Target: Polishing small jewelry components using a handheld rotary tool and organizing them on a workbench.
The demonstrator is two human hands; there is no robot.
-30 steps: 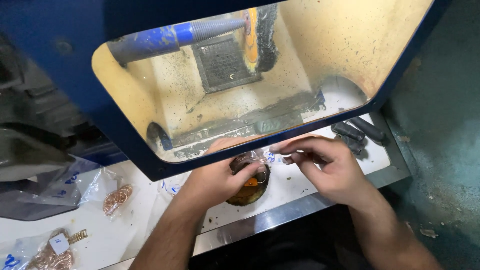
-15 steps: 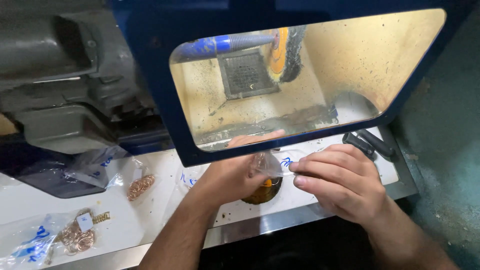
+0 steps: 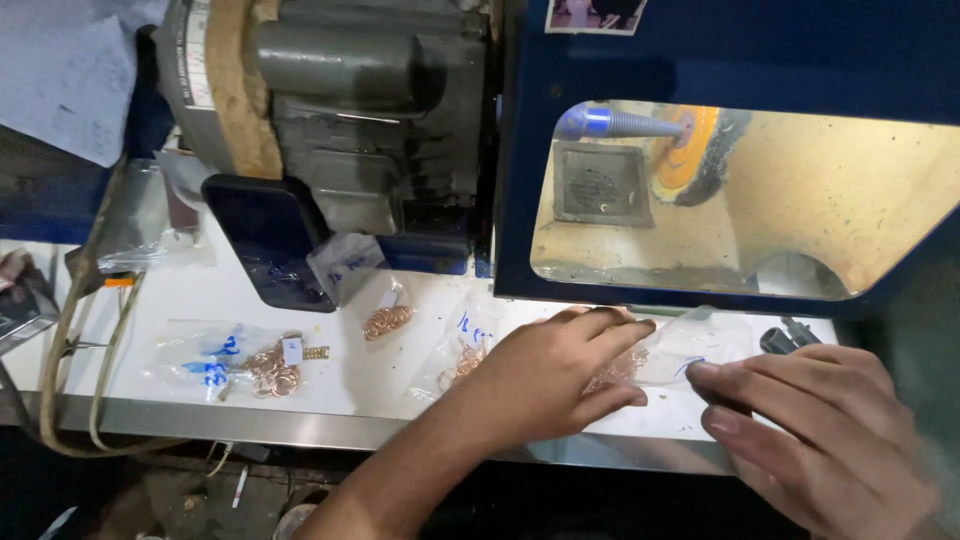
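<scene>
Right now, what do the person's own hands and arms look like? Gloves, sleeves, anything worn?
Both hands are bare: no gloves or rings visible on the left hand or the right hand. The left forearm is uncovered, with no sleeve or watch in view. The right arm is out of frame.
</scene>
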